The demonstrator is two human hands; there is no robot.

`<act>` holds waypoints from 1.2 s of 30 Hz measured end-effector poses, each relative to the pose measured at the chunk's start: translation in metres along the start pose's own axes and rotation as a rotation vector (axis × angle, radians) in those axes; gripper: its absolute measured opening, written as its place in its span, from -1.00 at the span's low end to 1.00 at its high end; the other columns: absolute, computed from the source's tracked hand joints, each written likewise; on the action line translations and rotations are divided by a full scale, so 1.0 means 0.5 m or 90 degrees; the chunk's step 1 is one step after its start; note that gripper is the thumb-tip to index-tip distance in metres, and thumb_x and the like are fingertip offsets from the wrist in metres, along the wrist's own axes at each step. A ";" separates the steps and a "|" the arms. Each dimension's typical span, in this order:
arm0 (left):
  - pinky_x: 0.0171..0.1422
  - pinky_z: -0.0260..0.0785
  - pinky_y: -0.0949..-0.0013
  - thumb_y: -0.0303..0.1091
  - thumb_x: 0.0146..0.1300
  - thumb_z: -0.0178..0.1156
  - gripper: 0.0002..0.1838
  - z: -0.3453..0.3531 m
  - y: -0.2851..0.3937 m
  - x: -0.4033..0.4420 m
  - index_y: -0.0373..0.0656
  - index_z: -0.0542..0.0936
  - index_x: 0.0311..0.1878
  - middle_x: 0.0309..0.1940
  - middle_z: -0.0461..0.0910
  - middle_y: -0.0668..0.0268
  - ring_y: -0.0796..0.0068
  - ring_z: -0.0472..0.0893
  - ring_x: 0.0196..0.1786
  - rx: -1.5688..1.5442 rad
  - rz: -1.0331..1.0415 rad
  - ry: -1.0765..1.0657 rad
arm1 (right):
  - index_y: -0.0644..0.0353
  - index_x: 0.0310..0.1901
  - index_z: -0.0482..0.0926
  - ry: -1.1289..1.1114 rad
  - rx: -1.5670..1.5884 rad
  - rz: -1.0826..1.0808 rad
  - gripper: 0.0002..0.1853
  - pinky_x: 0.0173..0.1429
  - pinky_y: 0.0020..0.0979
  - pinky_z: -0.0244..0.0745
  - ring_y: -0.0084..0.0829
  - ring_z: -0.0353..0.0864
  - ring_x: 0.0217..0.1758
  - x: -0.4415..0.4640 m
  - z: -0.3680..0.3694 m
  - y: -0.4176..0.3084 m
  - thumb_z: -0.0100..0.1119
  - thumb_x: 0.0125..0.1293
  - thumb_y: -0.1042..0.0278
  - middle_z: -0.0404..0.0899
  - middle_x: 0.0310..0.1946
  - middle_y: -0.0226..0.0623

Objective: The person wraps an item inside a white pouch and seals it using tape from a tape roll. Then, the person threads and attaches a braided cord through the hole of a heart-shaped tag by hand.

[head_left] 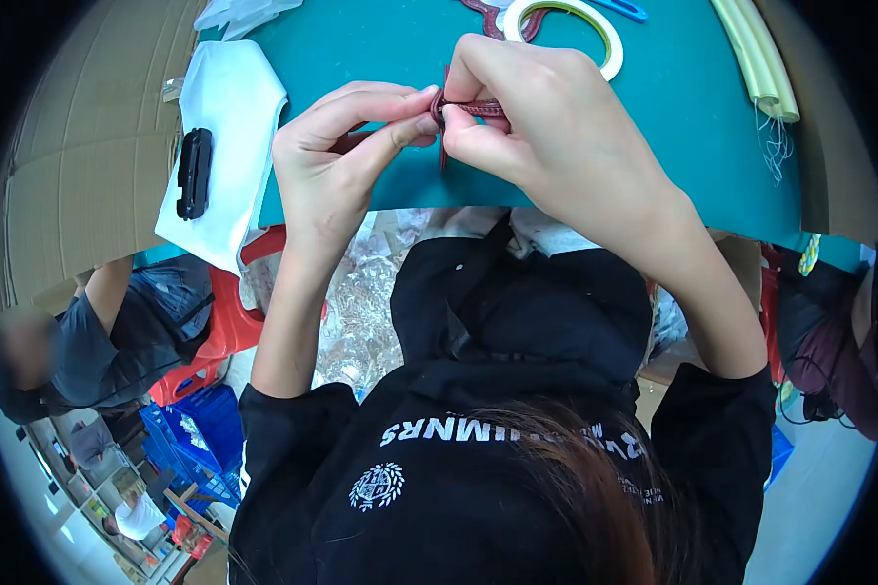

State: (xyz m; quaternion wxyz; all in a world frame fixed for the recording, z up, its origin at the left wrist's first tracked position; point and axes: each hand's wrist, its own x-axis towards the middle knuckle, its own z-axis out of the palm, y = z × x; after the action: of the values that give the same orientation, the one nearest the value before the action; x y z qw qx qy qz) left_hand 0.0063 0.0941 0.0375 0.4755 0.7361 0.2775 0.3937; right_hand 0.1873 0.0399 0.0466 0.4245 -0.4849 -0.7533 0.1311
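Both hands meet over the near part of the green tabletop, working on a dark red strap (478, 108) with light stitching along it. A small loop of the strap sits between the fingertips, and a thin end sticks up and down beside it. My left hand (346, 132) pinches the loop's left side between thumb and finger. From the right, my right hand (537, 112) grips the stitched length, its fingertips touching the loop. The fingers hide part of the strap.
A roll of tape (610, 54) lies on the green table (361, 44), beside another dark red piece (488, 15). At left, a black object (194, 174) rests on white sheeting (234, 93). Yellowish tubing (756, 58) with loose threads lies right. Cardboard (88, 146) flanks the table; a person (117, 341) sits left.
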 end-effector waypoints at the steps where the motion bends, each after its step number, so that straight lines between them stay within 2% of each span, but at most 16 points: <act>1: -0.12 0.56 0.49 -0.67 0.12 0.24 -0.84 0.002 0.001 0.002 -0.37 0.66 -0.21 -0.26 0.63 0.14 0.45 0.65 -0.24 0.002 -0.001 -0.007 | 0.34 -0.41 0.44 0.004 0.012 0.011 -0.88 -0.47 -0.46 0.34 -0.43 0.47 -0.57 -0.001 -0.001 0.002 0.17 0.08 0.50 0.46 -0.62 -0.21; 6: -0.12 0.56 0.49 -0.66 0.11 0.25 -0.85 0.001 -0.001 0.015 -0.36 0.67 -0.22 -0.26 0.64 0.14 0.46 0.65 -0.24 0.028 0.015 -0.021 | 0.36 -0.39 0.43 -0.026 0.059 0.031 -0.87 -0.47 -0.49 0.32 -0.49 0.46 -0.57 0.007 -0.005 0.020 0.15 0.14 0.49 0.45 -0.63 -0.24; 10: -0.15 0.55 0.49 -0.65 0.08 0.29 -0.86 0.005 -0.009 0.017 -0.33 0.68 -0.26 -0.30 0.65 0.17 0.47 0.65 -0.26 0.017 0.019 -0.019 | 0.36 -0.37 0.45 -0.081 0.186 0.155 -0.88 -0.46 -0.51 0.31 -0.57 0.44 -0.55 0.005 -0.010 0.023 0.11 0.22 0.47 0.46 -0.61 -0.33; 13: -0.20 0.54 0.49 -0.63 0.05 0.32 -0.87 0.010 -0.024 0.025 -0.31 0.67 -0.29 -0.33 0.65 0.20 0.48 0.66 -0.27 0.154 0.118 -0.020 | 0.30 -0.35 0.49 -0.136 0.280 0.240 -0.86 -0.44 -0.57 0.28 -0.68 0.42 -0.50 0.011 -0.011 0.044 0.08 0.30 0.41 0.46 -0.56 -0.47; 14: -0.20 0.54 0.49 -0.63 0.05 0.32 -0.87 0.008 -0.025 0.030 -0.31 0.67 -0.29 -0.33 0.65 0.20 0.48 0.66 -0.27 0.165 0.123 -0.015 | 0.30 -0.35 0.49 -0.135 0.284 0.227 -0.86 -0.44 -0.57 0.28 -0.68 0.42 -0.50 0.016 -0.013 0.054 0.08 0.30 0.41 0.46 -0.56 -0.47; 17: -0.23 0.53 0.50 -0.61 0.04 0.33 -0.87 0.023 -0.021 0.033 -0.29 0.67 -0.30 -0.35 0.66 0.22 0.48 0.66 -0.28 0.164 0.150 -0.026 | 0.24 -0.32 0.51 -0.217 0.576 0.409 -0.85 -0.39 -0.66 0.25 -0.74 0.41 -0.44 0.003 -0.030 0.079 0.09 0.34 0.34 0.45 -0.49 -0.55; 22: -0.25 0.54 0.50 -0.61 0.06 0.32 -0.88 0.040 -0.022 0.018 -0.30 0.68 -0.28 -0.34 0.65 0.21 0.49 0.65 -0.27 0.136 0.107 0.037 | 0.21 -0.27 0.52 -0.138 0.708 0.407 -0.85 -0.36 -0.72 0.23 -0.76 0.41 -0.42 -0.015 -0.002 0.078 0.11 0.35 0.31 0.45 -0.45 -0.55; 25: -0.24 0.54 0.50 -0.60 0.10 0.31 -0.88 0.051 -0.023 0.012 -0.31 0.68 -0.25 -0.33 0.65 0.21 0.51 0.65 -0.26 0.111 0.076 0.115 | 0.26 -0.22 0.52 -0.046 0.505 0.295 -0.87 -0.34 -0.68 0.29 -0.72 0.46 -0.38 -0.011 0.010 0.068 0.10 0.36 0.36 0.49 -0.38 -0.50; 26: -0.24 0.54 0.50 -0.60 0.10 0.31 -0.88 0.054 -0.021 0.010 -0.31 0.68 -0.25 -0.33 0.65 0.21 0.51 0.65 -0.26 0.108 0.075 0.113 | 0.26 -0.22 0.52 -0.046 0.504 0.299 -0.87 -0.34 -0.68 0.29 -0.72 0.46 -0.38 -0.013 0.013 0.067 0.10 0.36 0.36 0.49 -0.38 -0.50; 29: -0.19 0.55 0.49 -0.59 0.14 0.28 -0.85 0.049 -0.013 0.000 -0.32 0.68 -0.20 -0.32 0.64 0.20 0.52 0.64 -0.25 0.076 0.038 0.126 | 0.28 -0.18 0.51 0.012 0.321 0.146 -0.89 -0.32 -0.61 0.37 -0.64 0.52 -0.37 -0.018 0.024 0.063 0.10 0.34 0.44 0.54 -0.40 -0.42; 30: -0.19 0.55 0.49 -0.59 0.14 0.28 -0.85 0.046 -0.013 -0.001 -0.32 0.68 -0.20 -0.32 0.64 0.20 0.52 0.64 -0.25 0.075 0.038 0.125 | 0.28 -0.18 0.51 0.013 0.320 0.147 -0.89 -0.32 -0.61 0.37 -0.64 0.52 -0.37 -0.016 0.020 0.057 0.10 0.34 0.44 0.54 -0.40 -0.42; 33: -0.12 0.53 0.51 -0.58 0.16 0.27 -0.83 0.036 -0.015 -0.007 -0.33 0.67 -0.16 -0.30 0.65 0.21 0.53 0.64 -0.23 0.025 -0.018 0.113 | 0.29 -0.21 0.52 -0.013 0.119 0.094 -0.92 -0.31 -0.55 0.42 -0.58 0.54 -0.40 -0.011 -0.002 0.027 0.11 0.31 0.49 0.56 -0.45 -0.36; 36: -0.09 0.52 0.53 -0.58 0.16 0.26 -0.82 0.021 -0.006 -0.007 -0.33 0.66 -0.15 -0.28 0.66 0.20 0.53 0.64 -0.22 -0.013 -0.072 0.091 | 0.27 -0.25 0.54 0.013 0.082 0.032 -0.93 -0.33 -0.56 0.40 -0.60 0.53 -0.43 -0.009 0.005 0.031 0.12 0.30 0.48 0.55 -0.49 -0.37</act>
State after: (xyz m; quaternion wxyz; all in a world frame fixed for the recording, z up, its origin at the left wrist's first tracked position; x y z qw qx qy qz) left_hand 0.0130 0.0873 0.0312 0.4839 0.6843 0.3478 0.4203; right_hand 0.1958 0.0445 0.0332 0.4592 -0.4765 -0.7266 0.1847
